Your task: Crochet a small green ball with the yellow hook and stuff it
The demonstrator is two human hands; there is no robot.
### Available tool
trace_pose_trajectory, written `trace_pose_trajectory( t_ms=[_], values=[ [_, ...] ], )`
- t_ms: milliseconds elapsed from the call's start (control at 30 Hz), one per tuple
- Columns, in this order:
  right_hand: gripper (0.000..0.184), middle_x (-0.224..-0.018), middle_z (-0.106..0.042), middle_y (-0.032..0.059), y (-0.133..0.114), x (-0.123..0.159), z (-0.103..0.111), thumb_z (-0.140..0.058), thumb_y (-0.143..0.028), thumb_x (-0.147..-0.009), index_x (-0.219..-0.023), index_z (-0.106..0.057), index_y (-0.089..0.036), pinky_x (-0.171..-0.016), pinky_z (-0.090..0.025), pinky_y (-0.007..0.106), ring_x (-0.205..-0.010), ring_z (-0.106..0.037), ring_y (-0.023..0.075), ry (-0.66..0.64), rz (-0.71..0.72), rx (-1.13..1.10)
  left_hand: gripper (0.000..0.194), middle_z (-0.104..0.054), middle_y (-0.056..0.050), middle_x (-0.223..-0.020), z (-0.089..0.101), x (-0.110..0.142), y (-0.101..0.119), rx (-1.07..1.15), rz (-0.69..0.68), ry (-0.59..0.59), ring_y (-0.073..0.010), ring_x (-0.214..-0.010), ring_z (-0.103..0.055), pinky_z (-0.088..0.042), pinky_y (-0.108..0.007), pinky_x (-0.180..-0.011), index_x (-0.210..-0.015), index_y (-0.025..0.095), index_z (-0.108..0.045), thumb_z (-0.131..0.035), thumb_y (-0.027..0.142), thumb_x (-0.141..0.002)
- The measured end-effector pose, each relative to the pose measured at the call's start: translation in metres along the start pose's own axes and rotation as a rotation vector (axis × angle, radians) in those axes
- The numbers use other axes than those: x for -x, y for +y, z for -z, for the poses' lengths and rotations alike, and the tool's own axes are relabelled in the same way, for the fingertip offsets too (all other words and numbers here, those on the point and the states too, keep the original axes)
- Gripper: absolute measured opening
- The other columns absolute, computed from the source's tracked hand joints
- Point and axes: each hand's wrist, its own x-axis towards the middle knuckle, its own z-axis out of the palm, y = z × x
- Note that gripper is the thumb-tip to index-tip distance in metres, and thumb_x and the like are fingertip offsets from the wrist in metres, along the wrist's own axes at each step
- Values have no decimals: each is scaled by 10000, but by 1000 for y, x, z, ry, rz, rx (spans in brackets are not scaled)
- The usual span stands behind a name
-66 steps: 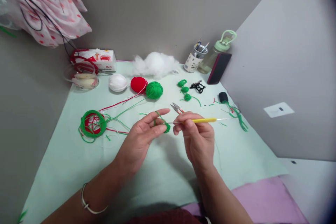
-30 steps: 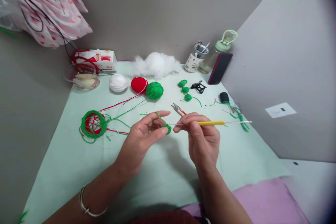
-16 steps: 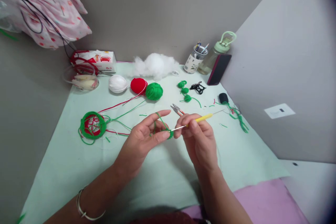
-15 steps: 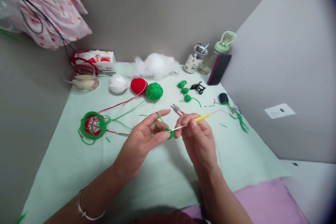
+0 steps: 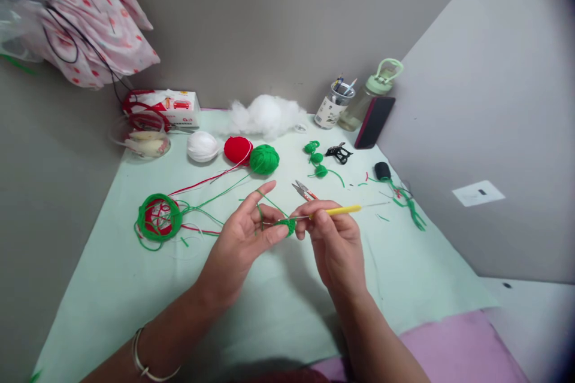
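Between thumb and fingers, my left hand [image 5: 245,233] pinches a small green crochet piece [image 5: 286,226]. Green yarn loops over its raised index finger and runs down to the piece. My right hand [image 5: 335,233] grips a crochet hook [image 5: 344,210] by its yellow handle. The hook's metal shaft passes at the top edge of the green piece, its tip beyond it toward my left fingers. A green yarn ball [image 5: 264,159] lies past my hands, beside a red yarn ball [image 5: 238,150] and a white yarn ball [image 5: 202,147].
Thread snips [image 5: 304,190] lie just beyond my right hand. Small green crocheted balls [image 5: 317,158] and a black claw clip [image 5: 339,154] are farther back. White stuffing [image 5: 267,115], a pen cup [image 5: 334,106], a bottle [image 5: 366,102] and a phone [image 5: 375,122] line the wall. Wound yarn [image 5: 158,218] sits left.
The hook has tilted nearer to level and moved left, its tip now past the green piece. My right hand has shifted slightly left and down; the left index finger has drawn back.
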Motion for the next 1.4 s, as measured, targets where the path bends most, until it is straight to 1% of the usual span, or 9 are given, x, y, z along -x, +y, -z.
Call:
trace_pose_trajectory(
  t_ms=[300,500,633,733,833,1000,1200,1300,1400],
  values=[
    [242,-905,-792,29,-5,3,1,-571,-326,-1079,-959,-756,-226,-614,-585,269,-628,-702,114,-54,94,78,650,-618,33,-889,3,-2,-1,-97,-51,16,-151,-881,-560,-437,-307,-868,-1475,255,-572,-816,257,-872],
    [245,-968,-775,57,-3,16,4,-530,-157,-1061,-1172,-727,-251,-725,-632,323,-842,-745,182,-152,592,756,594,-643,25,-896,1,1,-7,-350,-218,185,-170,-970,-566,-393,-322,-1012,-1416,247,-648,-834,247,-852],
    [349,-1043,-751,74,4,21,5,-602,-112,-1011,-1282,-739,-284,-716,-634,317,-902,-738,197,-128,832,1055,769,-612,38,-824,-3,2,-9,-98,-57,67,-122,-755,-499,-419,-269,-753,-1504,222,-586,-892,304,-803],
    [315,-984,-743,56,4,17,4,-592,-122,-1020,-1214,-768,-298,-708,-629,337,-869,-731,195,-25,730,784,812,-542,63,-725,-2,-2,-4,183,145,-65,-63,-596,-369,-312,-217,-577,-1484,131,-588,-924,317,-768],
    [226,-866,-730,39,1,7,2,-572,-197,-1052,-1044,-789,-257,-589,-571,314,-680,-669,158,27,467,413,690,-527,70,-709,1,-6,2,259,147,-41,-36,-564,-321,-281,-194,-546,-1377,107,-663,-933,247,-758],
    [163,-905,-766,44,1,-1,0,-666,-296,-1025,-974,-817,-259,-573,-525,288,-677,-633,142,-49,260,203,569,-641,22,-854,3,-4,0,100,15,-27,-111,-838,-580,-459,-232,-836,-1368,230,-705,-882,236,-828],
    [273,-959,-776,45,7,12,-5,-673,-137,-996,-1149,-817,-312,-675,-585,327,-816,-707,179,-26,488,555,642,-696,18,-958,-2,1,-10,-33,-84,54,-152,-959,-597,-450,-279,-932,-1457,304,-648,-869,284,-855],
    [396,-1102,-781,72,8,16,-3,-693,-94,-962,-1259,-787,-339,-719,-604,351,-929,-725,209,-54,693,767,644,-699,5,-886,-3,-1,-9,159,51,12,-147,-862,-618,-470,-280,-865,-1434,234,-666,-877,288,-829],
    [294,-976,-782,54,3,10,2,-668,-140,-993,-1180,-809,-317,-700,-590,351,-848,-711,198,-26,591,644,525,-679,-13,-866,1,-5,-4,304,206,-70,-124,-795,-588,-479,-273,-832,-1285,168,-769,-892,270,-785]
  ],
)
